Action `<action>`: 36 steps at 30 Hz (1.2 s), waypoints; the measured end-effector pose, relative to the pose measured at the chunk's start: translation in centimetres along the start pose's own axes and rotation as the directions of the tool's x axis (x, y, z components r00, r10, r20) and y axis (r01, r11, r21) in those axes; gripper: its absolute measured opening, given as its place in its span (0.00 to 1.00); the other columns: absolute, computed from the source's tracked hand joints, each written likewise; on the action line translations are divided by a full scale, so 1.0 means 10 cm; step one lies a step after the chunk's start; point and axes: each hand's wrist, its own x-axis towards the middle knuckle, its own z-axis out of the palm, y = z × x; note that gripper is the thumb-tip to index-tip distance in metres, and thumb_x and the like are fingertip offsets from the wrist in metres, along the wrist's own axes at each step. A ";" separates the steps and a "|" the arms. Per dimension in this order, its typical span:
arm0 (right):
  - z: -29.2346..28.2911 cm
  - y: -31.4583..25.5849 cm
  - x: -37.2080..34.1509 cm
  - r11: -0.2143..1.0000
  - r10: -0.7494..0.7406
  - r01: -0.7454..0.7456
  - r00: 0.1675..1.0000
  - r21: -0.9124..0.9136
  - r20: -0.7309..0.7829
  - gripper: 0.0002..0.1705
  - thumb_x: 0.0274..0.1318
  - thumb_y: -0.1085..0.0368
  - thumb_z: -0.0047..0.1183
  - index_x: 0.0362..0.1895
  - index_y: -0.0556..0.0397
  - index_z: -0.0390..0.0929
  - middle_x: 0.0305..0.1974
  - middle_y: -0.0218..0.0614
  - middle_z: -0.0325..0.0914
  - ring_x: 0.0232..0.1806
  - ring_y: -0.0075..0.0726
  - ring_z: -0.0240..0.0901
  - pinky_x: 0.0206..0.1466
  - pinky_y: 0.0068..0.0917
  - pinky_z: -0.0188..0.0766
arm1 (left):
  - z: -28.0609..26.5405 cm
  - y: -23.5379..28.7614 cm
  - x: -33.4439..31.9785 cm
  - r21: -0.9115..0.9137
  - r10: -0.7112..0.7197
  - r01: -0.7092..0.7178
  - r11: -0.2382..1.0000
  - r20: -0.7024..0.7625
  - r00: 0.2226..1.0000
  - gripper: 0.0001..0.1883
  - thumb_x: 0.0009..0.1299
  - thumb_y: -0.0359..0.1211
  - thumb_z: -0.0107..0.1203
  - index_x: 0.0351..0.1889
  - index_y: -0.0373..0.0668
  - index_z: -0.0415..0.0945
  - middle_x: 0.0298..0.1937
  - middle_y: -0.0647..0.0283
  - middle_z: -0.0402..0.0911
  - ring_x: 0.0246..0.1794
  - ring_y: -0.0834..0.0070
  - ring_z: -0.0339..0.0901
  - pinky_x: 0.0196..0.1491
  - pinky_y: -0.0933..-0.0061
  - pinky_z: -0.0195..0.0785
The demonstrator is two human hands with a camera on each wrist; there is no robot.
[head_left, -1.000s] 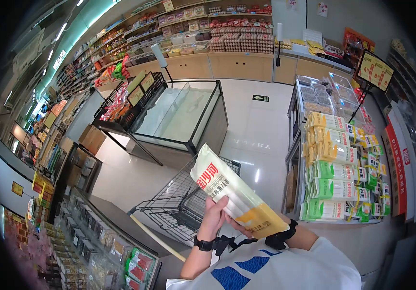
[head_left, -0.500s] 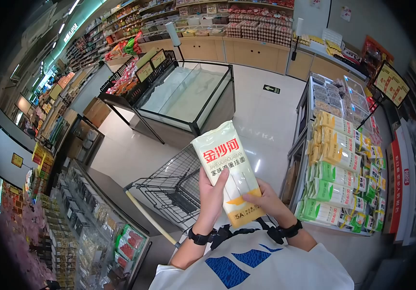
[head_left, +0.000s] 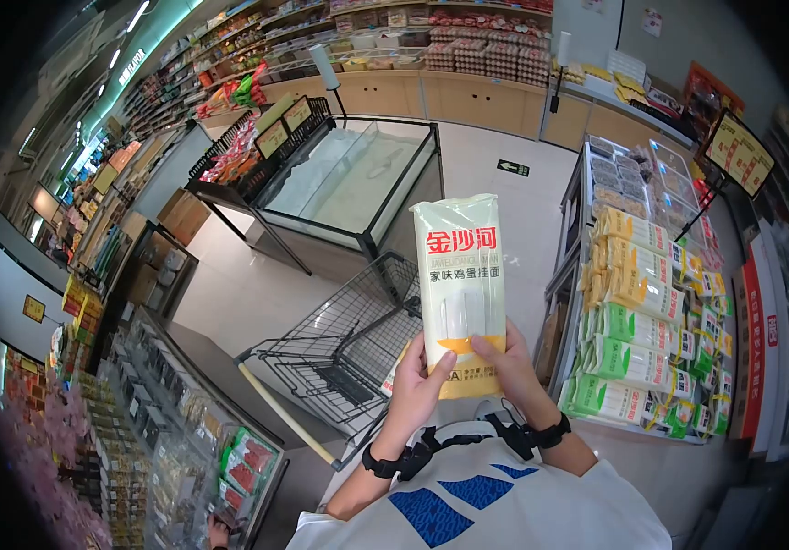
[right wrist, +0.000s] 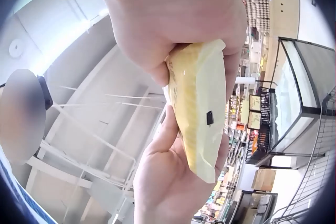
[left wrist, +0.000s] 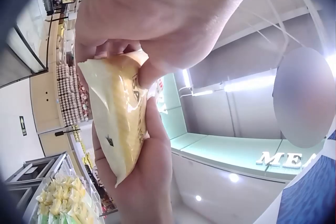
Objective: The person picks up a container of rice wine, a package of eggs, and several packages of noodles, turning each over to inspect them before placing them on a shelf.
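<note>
A pack of dried noodles [head_left: 460,275], pale green with red lettering and a yellow lower end, stands nearly upright in front of my body, its printed face toward me. My left hand [head_left: 418,378] grips its lower left edge, thumb across the front. From the other side my right hand [head_left: 515,374] holds the lower right edge, its thumb also on the front. Both wrist views show the pack's bottom end [left wrist: 115,113] between the two hands, fingers curled behind it. Behind the pack is a wire shopping cart [head_left: 339,344].
To the right, a display stand holds stacked noodle packs [head_left: 633,357] and a price sign [head_left: 739,154]. A glass-sided display case [head_left: 358,183] stands ahead. Packaged goods fill the shelf [head_left: 175,458] at lower left, where another person's hand [head_left: 219,532] shows. The cart's handle [head_left: 284,412] points toward me.
The pack has turned from leaning left to nearly upright, its front now facing me squarely. My left hand has slid down to its lower end. Another person's hand has appeared at lower left.
</note>
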 end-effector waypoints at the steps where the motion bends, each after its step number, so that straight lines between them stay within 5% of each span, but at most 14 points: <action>1: 0.03 -0.04 -0.01 0.997 -0.048 0.049 0.999 -0.059 0.022 0.29 0.69 0.61 0.61 0.69 0.57 0.68 0.58 0.37 0.80 0.56 0.27 0.78 0.59 0.29 0.77 | 0.00 0.01 -0.01 0.009 0.011 -0.011 1.000 0.000 1.000 0.25 0.80 0.35 0.57 0.70 0.34 0.66 0.60 0.58 0.79 0.59 0.75 0.76 0.62 0.72 0.69; 9: 0.17 -0.21 -0.12 0.953 -0.156 0.169 0.985 -0.250 0.070 0.31 0.66 0.60 0.64 0.67 0.59 0.70 0.56 0.37 0.79 0.56 0.30 0.77 0.57 0.31 0.76 | 0.10 -0.08 -0.05 -0.032 0.111 -0.116 0.993 -0.129 0.985 0.24 0.84 0.41 0.49 0.71 0.37 0.65 0.59 0.61 0.79 0.59 0.77 0.76 0.62 0.73 0.69; 11: 0.14 -0.31 -0.14 0.740 -0.315 0.445 0.892 -0.505 0.325 0.36 0.59 0.58 0.69 0.68 0.58 0.73 0.58 0.40 0.77 0.53 0.32 0.78 0.53 0.30 0.77 | 0.05 -0.20 -0.04 -0.002 0.158 -0.160 0.987 -0.170 0.973 0.25 0.85 0.45 0.46 0.71 0.38 0.65 0.58 0.62 0.79 0.57 0.77 0.77 0.59 0.74 0.70; 14: 0.20 -0.46 -0.24 0.753 -0.303 0.514 0.825 -0.410 0.477 0.41 0.52 0.58 0.72 0.69 0.56 0.74 0.61 0.43 0.73 0.50 0.34 0.77 0.49 0.29 0.76 | -0.08 -0.32 -0.06 -0.211 -0.079 0.038 0.977 -0.188 0.979 0.29 0.85 0.52 0.43 0.71 0.40 0.64 0.55 0.62 0.80 0.50 0.77 0.80 0.50 0.73 0.74; 16: 0.19 -0.51 -0.27 0.744 -0.299 0.555 0.775 -0.372 0.557 0.34 0.55 0.54 0.69 0.65 0.54 0.81 0.65 0.44 0.73 0.53 0.37 0.79 0.51 0.32 0.77 | -0.14 -0.25 -0.12 -0.749 -0.159 0.291 0.595 0.244 0.956 0.22 0.84 0.47 0.45 0.63 0.38 0.67 0.38 0.58 0.79 0.28 0.72 0.80 0.32 0.73 0.77; 17: 0.23 -0.54 -0.30 0.750 -0.313 0.572 0.748 -0.331 0.585 0.30 0.55 0.57 0.67 0.62 0.54 0.83 0.64 0.45 0.76 0.52 0.40 0.80 0.52 0.33 0.77 | -0.05 -0.14 -0.02 -0.807 -0.040 0.310 0.502 0.336 0.941 0.24 0.80 0.47 0.53 0.64 0.39 0.67 0.34 0.57 0.79 0.18 0.70 0.76 0.21 0.72 0.75; 18: 0.26 -0.55 -0.31 0.755 -0.328 0.589 0.719 -0.288 0.613 0.26 0.55 0.59 0.66 0.58 0.54 0.86 0.62 0.46 0.79 0.52 0.42 0.81 0.53 0.34 0.77 | 0.01 0.04 -0.16 -0.905 -0.311 0.419 0.073 0.379 0.872 0.27 0.78 0.48 0.55 0.65 0.39 0.67 0.34 0.59 0.78 0.20 0.70 0.76 0.24 0.71 0.77; 21: 0.25 -0.56 -0.26 0.590 -0.426 0.772 0.547 -0.237 0.721 0.21 0.50 0.69 0.67 0.52 0.54 0.88 0.53 0.40 0.86 0.45 0.42 0.83 0.52 0.34 0.78 | 0.01 0.30 -0.16 -0.847 -0.148 0.333 0.414 0.299 0.943 0.27 0.78 0.53 0.54 0.58 0.38 0.68 0.29 0.59 0.74 0.19 0.70 0.70 0.23 0.71 0.73; 22: 0.26 -0.57 -0.27 0.591 -0.427 0.772 0.547 -0.236 0.720 0.21 0.50 0.69 0.67 0.52 0.54 0.88 0.53 0.40 0.86 0.45 0.42 0.83 0.52 0.34 0.78 | -0.05 0.17 -0.12 -0.847 -0.149 0.333 0.415 0.298 0.943 0.27 0.78 0.53 0.54 0.58 0.38 0.68 0.29 0.59 0.74 0.19 0.70 0.70 0.23 0.71 0.73; 24: 0.28 -0.60 -0.30 0.541 -0.499 0.778 0.603 -0.320 0.623 0.21 0.50 0.70 0.67 0.52 0.53 0.88 0.47 0.37 0.88 0.43 0.45 0.82 0.49 0.36 0.77 | -0.20 -0.11 -0.04 -0.781 0.163 0.583 0.225 0.620 0.768 0.37 0.77 0.61 0.50 0.58 0.31 0.64 0.30 0.56 0.73 0.21 0.69 0.71 0.18 0.73 0.61; 28: 0.20 -0.58 -0.28 0.527 -0.483 0.725 0.685 -0.444 0.545 0.20 0.53 0.70 0.66 0.53 0.53 0.86 0.49 0.37 0.87 0.44 0.41 0.82 0.45 0.34 0.77 | -0.26 -0.09 -0.03 -0.775 0.001 0.557 0.297 0.584 0.812 0.34 0.75 0.62 0.50 0.53 0.36 0.67 0.23 0.60 0.68 0.16 0.71 0.64 0.18 0.72 0.57; 30: 0.23 -0.58 -0.30 0.636 -0.371 0.542 0.839 -0.549 0.399 0.23 0.56 0.67 0.66 0.57 0.53 0.84 0.50 0.40 0.86 0.44 0.39 0.81 0.41 0.31 0.75 | -0.27 -0.15 0.00 -0.771 -0.003 0.528 0.357 0.564 0.826 0.34 0.75 0.62 0.51 0.53 0.36 0.67 0.23 0.60 0.68 0.15 0.72 0.63 0.17 0.72 0.58; 34: 0.25 -0.53 -0.28 0.726 -0.244 0.379 0.922 -0.574 0.299 0.25 0.58 0.68 0.63 0.62 0.56 0.80 0.56 0.43 0.82 0.49 0.36 0.81 0.46 0.27 0.77 | -0.22 -0.30 0.05 -0.731 0.051 0.318 0.604 0.434 0.900 0.29 0.81 0.56 0.46 0.56 0.36 0.68 0.26 0.59 0.75 0.17 0.70 0.73 0.17 0.75 0.67; 36: 0.25 -0.45 -0.25 0.769 -0.307 0.426 0.900 -0.477 0.310 0.32 0.59 0.64 0.66 0.68 0.55 0.74 0.57 0.42 0.81 0.48 0.36 0.81 0.47 0.30 0.79 | -0.25 -0.28 -0.02 -0.457 -0.212 0.264 0.849 0.163 0.964 0.31 0.79 0.56 0.47 0.59 0.36 0.69 0.27 0.59 0.75 0.17 0.71 0.72 0.21 0.67 0.70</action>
